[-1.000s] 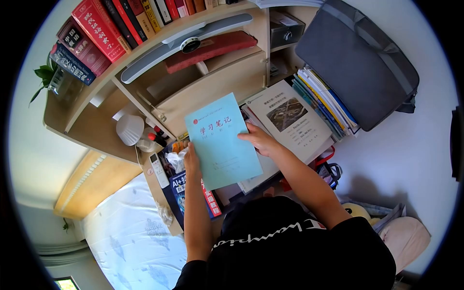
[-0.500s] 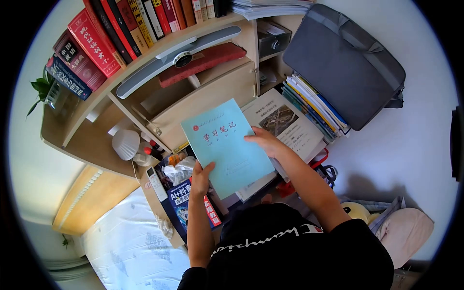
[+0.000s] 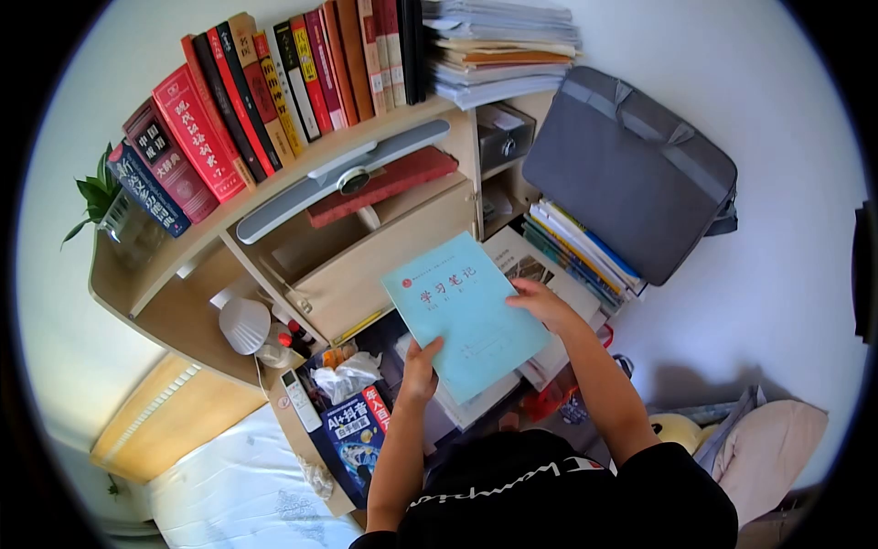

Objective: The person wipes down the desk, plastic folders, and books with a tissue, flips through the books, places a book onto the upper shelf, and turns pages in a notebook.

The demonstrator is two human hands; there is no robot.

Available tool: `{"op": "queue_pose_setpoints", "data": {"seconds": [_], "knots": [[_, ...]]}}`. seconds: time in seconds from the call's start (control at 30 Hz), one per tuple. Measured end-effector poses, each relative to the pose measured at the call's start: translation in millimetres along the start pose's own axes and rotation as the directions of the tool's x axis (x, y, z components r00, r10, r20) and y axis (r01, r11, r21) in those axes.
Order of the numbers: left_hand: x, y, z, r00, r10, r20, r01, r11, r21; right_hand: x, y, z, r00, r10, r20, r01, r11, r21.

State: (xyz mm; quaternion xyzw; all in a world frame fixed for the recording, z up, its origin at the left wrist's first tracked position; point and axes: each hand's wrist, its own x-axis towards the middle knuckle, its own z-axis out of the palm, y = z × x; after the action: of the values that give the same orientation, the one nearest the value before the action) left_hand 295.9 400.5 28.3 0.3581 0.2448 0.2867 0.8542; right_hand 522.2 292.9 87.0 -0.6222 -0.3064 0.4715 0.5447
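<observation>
A light blue notebook (image 3: 468, 320) with red Chinese lettering on its cover is held closed above the desk, tilted in view. My left hand (image 3: 421, 368) grips its lower left edge, thumb on the cover and fingers underneath. At the right edge, my right hand (image 3: 543, 305) is closed on the same notebook, with the thumb side on top. Beneath it, partly covered, lies a white printed booklet (image 3: 585, 291) with a photo on its front. Loose papers (image 3: 462, 414) show below the notebook's lower end.
Books (image 3: 197, 130) and a paper stack (image 3: 503, 55) line the upper shelf. A grey laptop bag (image 3: 631, 174) leans at the right above upright books (image 3: 585, 256). On the left lie a white remote (image 3: 301, 401), a dark blue book (image 3: 357, 439) and a crumpled plastic bag (image 3: 347, 375).
My view has tilted up, showing more of the upper shelf. Both hands have carried the notebook slightly rightward, covering more of the printed booklet. Their grip on it stays the same.
</observation>
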Motion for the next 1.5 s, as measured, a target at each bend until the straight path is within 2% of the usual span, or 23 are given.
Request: {"op": "queue_pose_setpoints", "data": {"seconds": [0.17, 0.23, 0.3, 0.43, 0.5, 0.53, 0.57, 0.63, 0.7, 0.77, 0.8, 0.87, 1.1, 1.17, 1.23, 1.3, 1.43, 1.5], "knots": [[25.7, -7.6, 33.0, 0.999, 0.031, 0.020, -0.032, 0.999, 0.020, 10.4, -11.6, -38.9, 0.999, 0.031, -0.036, -0.032, 0.999, -0.042], [38.7, -14.2, 42.8, 0.998, 0.051, 0.021, -0.052, 0.998, 0.038, 23.1, -4.8, -62.4, 1.000, -0.013, -0.016, 0.012, 0.998, -0.064], [48.8, -23.4, 51.2, 1.000, -0.014, -0.017, 0.015, 0.998, 0.060, 31.0, 0.8, -83.3, 0.996, -0.044, 0.075, 0.058, 0.979, -0.196], [59.9, -40.8, 66.1, 1.000, 0.015, -0.026, -0.013, 0.997, 0.076, 35.9, 1.6, -107.4, 0.990, -0.126, 0.061, 0.138, 0.944, -0.298], [55.6, -35.2, 81.2, 0.995, -0.006, -0.101, 0.008, 1.000, 0.017, 39.4, -0.1, -114.2, 0.997, -0.068, 0.035, 0.073, 0.981, -0.181], [51.6, -28.7, 89.9, 0.994, -0.005, -0.105, 0.006, 1.000, 0.002, 42.5, 0.0, -118.8, 0.979, -0.068, 0.191, 0.071, 0.997, -0.013], [50.7, -24.2, 95.2, 0.995, 0.009, -0.104, -0.008, 1.000, 0.007, 40.1, -8.7, -120.3, 0.977, -0.080, 0.198, 0.084, 0.996, -0.013], [47.6, -17.7, 101.3, 0.992, 0.045, -0.118, -0.042, 0.999, 0.032, 24.0, -27.6, -118.9, 0.979, 0.018, 0.202, -0.015, 1.000, -0.015], [44.8, -7.6, 106.2, 0.992, 0.070, -0.101, -0.064, 0.996, 0.063, 21.6, -33.1, -124.1, 0.971, 0.036, 0.238, -0.027, 0.999, -0.040], [45.7, 2.0, 108.0, 0.998, 0.054, -0.022, -0.052, 0.995, 0.083, 12.0, -40.3, -123.3, 0.970, 0.092, 0.227, -0.129, 0.979, 0.156], [48.0, 7.9, 108.9, 0.998, 0.053, -0.018, -0.052, 0.995, 0.083, 7.3, -44.6, -121.6, 0.970, 0.090, 0.224, -0.127, 0.980, 0.156], [51.4, 17.7, 111.4, 0.995, -0.040, 0.089, 0.032, 0.995, 0.091, -2.0, -48.5, -117.9, 0.963, -0.003, 0.269, -0.097, 0.929, 0.357], [71.1, 43.6, 127.5, 0.972, -0.139, 0.190, 0.088, 0.963, 0.256, -26.3, -74.4, -111.5, 0.982, -0.155, 0.106, 0.103, 0.918, 0.382], [68.6, 62.7, 149.8, 0.962, -0.082, 0.259, 0.044, 0.988, 0.148, -32.9, -94.2, -115.8, 0.954, -0.299, -0.012, 0.283, 0.889, 0.361], [64.7, 89.7, 173.8, 0.944, -0.091, 0.317, 0.036, 0.984, 0.176, -32.6, -114.5, -122.2, 0.898, -0.436, -0.062, 0.427, 0.829, 0.361], [67.4, 107.5, 194.2, 0.903, 0.056, 0.426, -0.125, 0.983, 0.134, -42.2, -147.0, -117.2, 0.877, -0.455, -0.153, 0.479, 0.811, 0.336], [75.9, 140.4, 223.1, 0.879, 0.118, 0.461, -0.227, 0.956, 0.187, -37.3, -171.2, -119.6, 0.881, -0.445, -0.160, 0.473, 0.814, 0.338], [77.7, 153.0, 229.0, 0.877, 0.076, 0.474, -0.220, 0.941, 0.256, -27.0, -167.6, -125.5, 0.928, -0.340, -0.155, 0.368, 0.901, 0.229]]}}
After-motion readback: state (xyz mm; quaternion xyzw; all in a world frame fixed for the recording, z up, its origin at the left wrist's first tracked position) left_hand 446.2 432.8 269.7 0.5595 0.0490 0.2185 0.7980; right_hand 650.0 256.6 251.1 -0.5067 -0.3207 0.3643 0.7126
